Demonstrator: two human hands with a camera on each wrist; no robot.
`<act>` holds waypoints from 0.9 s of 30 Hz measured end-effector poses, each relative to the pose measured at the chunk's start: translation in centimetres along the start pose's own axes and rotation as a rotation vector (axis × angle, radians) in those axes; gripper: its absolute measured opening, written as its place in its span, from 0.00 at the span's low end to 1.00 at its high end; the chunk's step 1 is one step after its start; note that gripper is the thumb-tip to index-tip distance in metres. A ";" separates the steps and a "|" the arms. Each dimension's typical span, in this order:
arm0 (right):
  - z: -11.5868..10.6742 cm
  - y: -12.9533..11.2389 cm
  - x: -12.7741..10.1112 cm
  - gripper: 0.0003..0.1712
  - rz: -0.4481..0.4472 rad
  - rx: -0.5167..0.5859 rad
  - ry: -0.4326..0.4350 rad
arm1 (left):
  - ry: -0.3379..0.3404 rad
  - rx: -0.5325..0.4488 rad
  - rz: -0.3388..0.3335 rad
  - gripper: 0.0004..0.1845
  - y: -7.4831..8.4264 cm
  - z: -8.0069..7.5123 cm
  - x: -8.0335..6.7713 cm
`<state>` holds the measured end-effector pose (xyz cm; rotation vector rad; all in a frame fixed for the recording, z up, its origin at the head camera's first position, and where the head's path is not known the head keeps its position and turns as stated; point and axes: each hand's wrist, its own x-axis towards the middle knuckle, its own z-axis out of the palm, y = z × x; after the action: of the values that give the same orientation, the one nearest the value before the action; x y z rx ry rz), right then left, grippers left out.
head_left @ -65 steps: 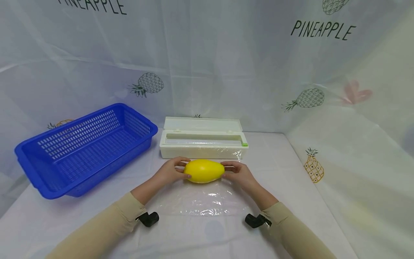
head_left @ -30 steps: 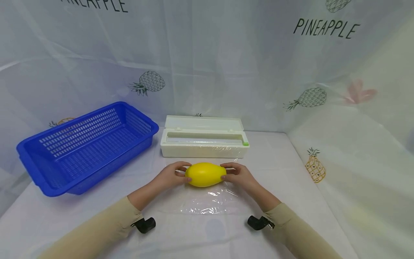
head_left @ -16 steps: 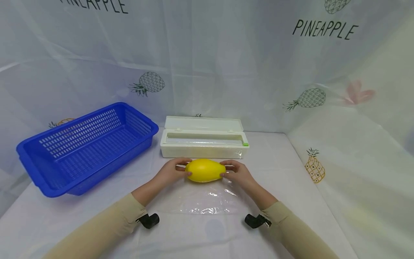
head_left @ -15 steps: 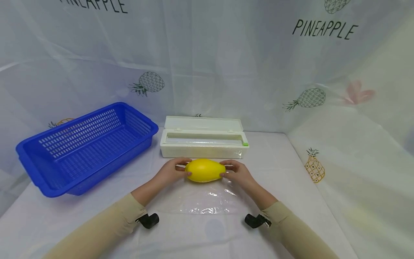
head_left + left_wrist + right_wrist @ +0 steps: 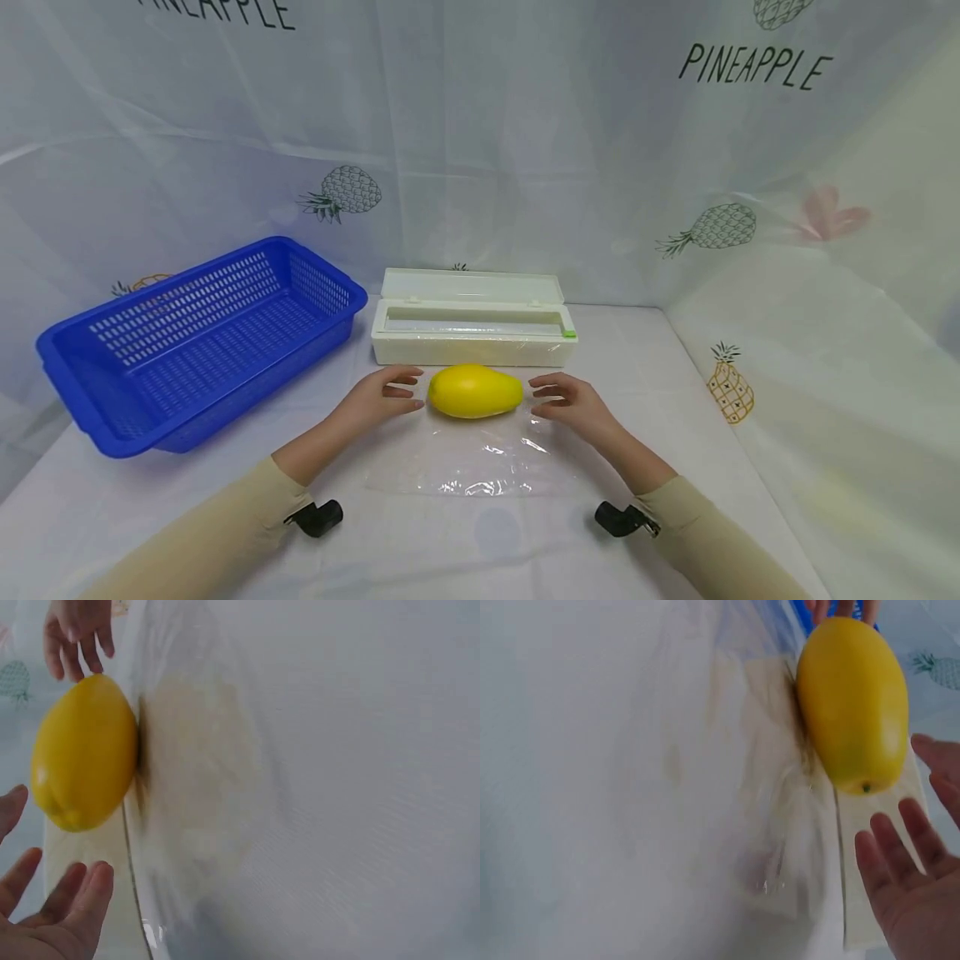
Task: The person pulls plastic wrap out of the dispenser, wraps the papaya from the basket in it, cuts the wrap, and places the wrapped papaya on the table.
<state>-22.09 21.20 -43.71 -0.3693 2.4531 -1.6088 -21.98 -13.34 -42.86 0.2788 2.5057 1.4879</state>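
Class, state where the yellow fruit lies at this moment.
In the head view the yellow fruit lies mid-table on the far edge of the plastic film, just before the white dispenser box, between the left hand and right hand, untouched.

A white cloth covers the worktop (image 5: pixel 675 392). Pale sheeting (image 5: pixel 480 150) printed with pineapples and "PINEAPPLE" hangs from nine to three o'clock.

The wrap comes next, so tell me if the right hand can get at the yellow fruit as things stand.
Probably yes. The right hand lies open just beside the yellow fruit, apart from it, with only the clear plastic film beneath and nothing between them.
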 end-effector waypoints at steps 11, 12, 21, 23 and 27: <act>-2.1 2.6 -4.2 0.20 -0.115 -0.039 -0.221 | -0.156 0.246 0.261 0.19 -2.8 -1.3 -4.4; -2.1 2.8 -4.6 0.20 -0.103 -0.039 -0.227 | -0.163 0.270 0.271 0.18 -3.0 -1.4 -4.7; -2.8 5.0 -6.8 0.18 -0.337 -0.225 -0.222 | -0.246 0.472 0.406 0.15 -4.4 -2.3 -6.3; -2.8 5.4 -7.0 0.17 -0.399 -0.269 -0.226 | -0.268 0.527 0.402 0.16 -4.6 -2.4 -6.3; -2.8 5.6 -7.1 0.17 -0.420 -0.334 -0.257 | -0.311 0.591 0.367 0.18 -4.7 -2.6 -6.2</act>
<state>-16.69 27.92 -47.62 -1.1308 2.5473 -1.1665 -17.04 -19.37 -45.27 1.0224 2.6517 0.6717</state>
